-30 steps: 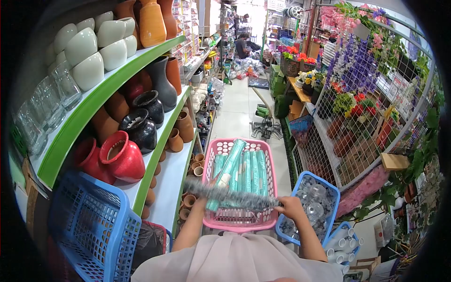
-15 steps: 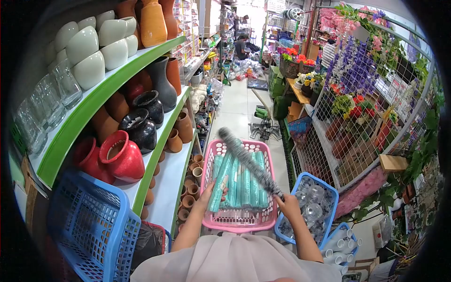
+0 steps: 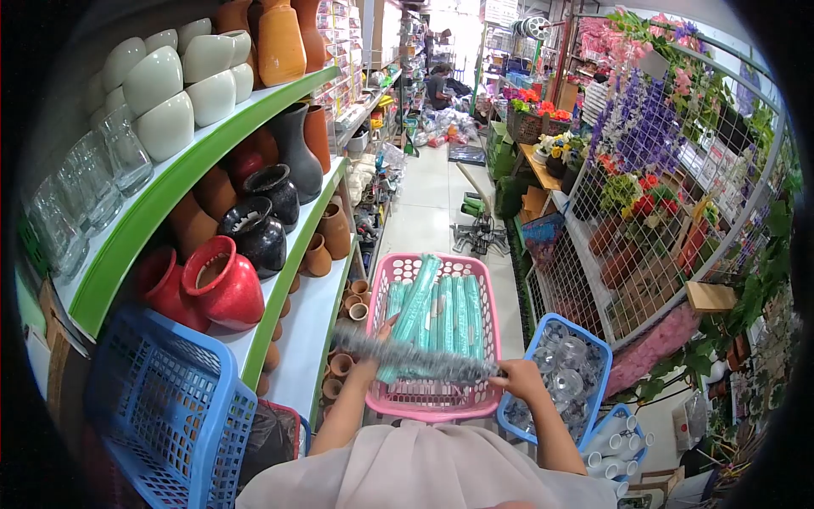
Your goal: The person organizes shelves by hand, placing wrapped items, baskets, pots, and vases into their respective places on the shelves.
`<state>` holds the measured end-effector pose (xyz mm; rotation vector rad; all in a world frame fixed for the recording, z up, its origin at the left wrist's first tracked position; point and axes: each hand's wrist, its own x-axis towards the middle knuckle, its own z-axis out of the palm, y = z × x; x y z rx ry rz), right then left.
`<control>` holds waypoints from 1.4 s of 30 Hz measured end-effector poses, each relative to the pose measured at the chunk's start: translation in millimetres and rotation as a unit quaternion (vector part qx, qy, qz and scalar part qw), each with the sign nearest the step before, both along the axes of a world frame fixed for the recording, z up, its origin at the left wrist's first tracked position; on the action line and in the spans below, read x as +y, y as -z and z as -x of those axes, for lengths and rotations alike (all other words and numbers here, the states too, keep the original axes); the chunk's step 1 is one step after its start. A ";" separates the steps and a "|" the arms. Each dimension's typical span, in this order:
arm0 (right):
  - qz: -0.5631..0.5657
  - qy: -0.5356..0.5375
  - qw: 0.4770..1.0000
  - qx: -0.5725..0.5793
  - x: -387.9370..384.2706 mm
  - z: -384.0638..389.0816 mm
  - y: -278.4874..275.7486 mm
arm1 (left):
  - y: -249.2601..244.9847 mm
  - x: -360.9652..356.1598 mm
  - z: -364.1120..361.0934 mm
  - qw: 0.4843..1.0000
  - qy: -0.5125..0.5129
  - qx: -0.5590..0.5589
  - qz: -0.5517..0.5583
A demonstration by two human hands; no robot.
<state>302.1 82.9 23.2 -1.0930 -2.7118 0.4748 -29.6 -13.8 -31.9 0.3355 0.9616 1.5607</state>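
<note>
My right hand (image 3: 519, 380) is closed round the handle end of a grey fluffy duster (image 3: 424, 360), which lies across the front of a pink basket (image 3: 494, 339) and is blurred toward its left end. Several teal plastic-wrapped bundles (image 3: 447, 310) fill the basket. One of them, a slanted wrapped bundle (image 3: 417, 297), rests over the others. At its lower left, my left hand (image 3: 380, 338) is partly covered by the duster and the bundle, with a finger showing beside the wrapping; its grip is hidden.
Left, green-edged shelves (image 3: 191, 153) hold white bowls, glass vases, and red and black pots, above an empty blue basket (image 3: 170, 407). Right of the pink basket stands a blue basket of clear glassware (image 3: 566, 373). A wire rack (image 3: 661, 195) holds flowers. Far down the aisle, a person (image 3: 438, 87) sits.
The duster has swung down and left, from a steep diagonal over the bundles to nearly level across the basket's front. My left hand has shifted slightly and is now more hidden.
</note>
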 end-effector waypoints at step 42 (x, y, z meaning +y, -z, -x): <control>0.572 -0.026 0.741 0.351 -126.8 61.2 -56.9 | -125.0 -301.4 -210.4 0.779 -0.090 0.608 0.125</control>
